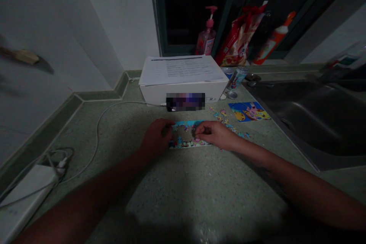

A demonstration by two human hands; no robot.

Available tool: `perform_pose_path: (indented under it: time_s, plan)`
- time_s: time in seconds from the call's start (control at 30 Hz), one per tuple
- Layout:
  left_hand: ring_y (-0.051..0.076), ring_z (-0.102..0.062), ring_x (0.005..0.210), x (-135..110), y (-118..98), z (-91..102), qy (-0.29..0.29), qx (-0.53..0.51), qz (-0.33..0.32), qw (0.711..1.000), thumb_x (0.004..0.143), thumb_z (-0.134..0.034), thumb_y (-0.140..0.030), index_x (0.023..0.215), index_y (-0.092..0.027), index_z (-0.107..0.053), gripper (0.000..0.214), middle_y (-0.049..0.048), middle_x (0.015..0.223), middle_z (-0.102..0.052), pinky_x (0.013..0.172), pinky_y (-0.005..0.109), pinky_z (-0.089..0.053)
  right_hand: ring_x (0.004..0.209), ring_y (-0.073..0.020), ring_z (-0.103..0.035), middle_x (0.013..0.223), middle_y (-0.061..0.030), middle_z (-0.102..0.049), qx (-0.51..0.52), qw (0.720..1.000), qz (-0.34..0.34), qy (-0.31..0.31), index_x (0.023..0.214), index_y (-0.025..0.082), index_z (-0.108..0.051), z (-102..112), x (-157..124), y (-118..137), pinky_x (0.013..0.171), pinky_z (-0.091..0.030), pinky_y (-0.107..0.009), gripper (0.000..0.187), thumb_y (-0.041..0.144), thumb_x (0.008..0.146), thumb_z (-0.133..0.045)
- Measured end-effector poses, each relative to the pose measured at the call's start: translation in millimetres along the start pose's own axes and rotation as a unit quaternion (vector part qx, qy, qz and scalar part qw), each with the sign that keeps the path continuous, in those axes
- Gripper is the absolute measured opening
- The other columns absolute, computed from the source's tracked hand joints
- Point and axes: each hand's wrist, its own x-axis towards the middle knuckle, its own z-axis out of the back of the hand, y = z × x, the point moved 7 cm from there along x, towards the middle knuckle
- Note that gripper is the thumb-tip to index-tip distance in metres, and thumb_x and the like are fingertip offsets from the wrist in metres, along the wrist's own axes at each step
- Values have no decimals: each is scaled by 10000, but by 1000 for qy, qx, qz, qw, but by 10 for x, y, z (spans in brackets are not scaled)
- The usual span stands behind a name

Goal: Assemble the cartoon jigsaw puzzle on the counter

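Observation:
A partly assembled jigsaw puzzle (188, 145) lies flat on the counter, with a light blue strip along its top and a bare gap in its middle. My left hand (157, 136) is curled around the puzzle's left edge, its fingertips on the border. Over the right side of the puzzle, my right hand (219, 134) is closed in a pinch, fingertips beside the bare gap. Whatever sits between those fingertips is too small and dark to make out. Loose puzzle pieces (223, 113) are scattered beyond and to the right of my right hand.
Behind the puzzle, a phone (185, 102) with a blurred screen leans against a white box (154, 93). A colourful picture card (248, 111) lies by the sink (314, 122). A can (238, 78) stands near the box. A white cable (97, 129) crosses the left counter.

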Motion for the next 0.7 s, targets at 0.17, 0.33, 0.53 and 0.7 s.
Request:
perform_pose_path:
  time_s: [0.17,0.33,0.53,0.7]
  plan:
    - [247,-697,1008,-1,-9,3,2,3,-3,1000,919,-561,-181,1096,-203,-728,244,79,1048,-744,990,451,-563,743,-171,-674,816,-16,-743,-13,1000,1,-14,825,226,-708,-18,10,-3,711,-521,-313,38,262,826,-720]
    - [245,-699,992,0,-6,1,4,4,1,1000,925,-559,-192,1101,-199,-730,246,85,1038,-744,984,455,-565,728,-171,-669,812,-20,-740,-23,999,2,-24,836,219,-712,-14,12,-17,690,-509,-307,42,259,826,-712]
    - [241,-700,985,-4,-11,6,3,-2,0,1000,912,-564,-198,1091,-211,-727,243,76,1049,-752,973,447,-572,722,-163,-664,808,-6,-739,-87,995,21,-43,859,216,-714,13,-15,23,673,-484,-287,28,235,846,-698]
    - [246,-700,993,-3,-11,2,4,0,4,1000,917,-566,-204,1081,-210,-733,234,72,1041,-753,986,444,-565,723,-168,-659,820,-11,-730,-147,987,35,-55,893,227,-725,26,-30,55,657,-473,-284,37,218,859,-712]
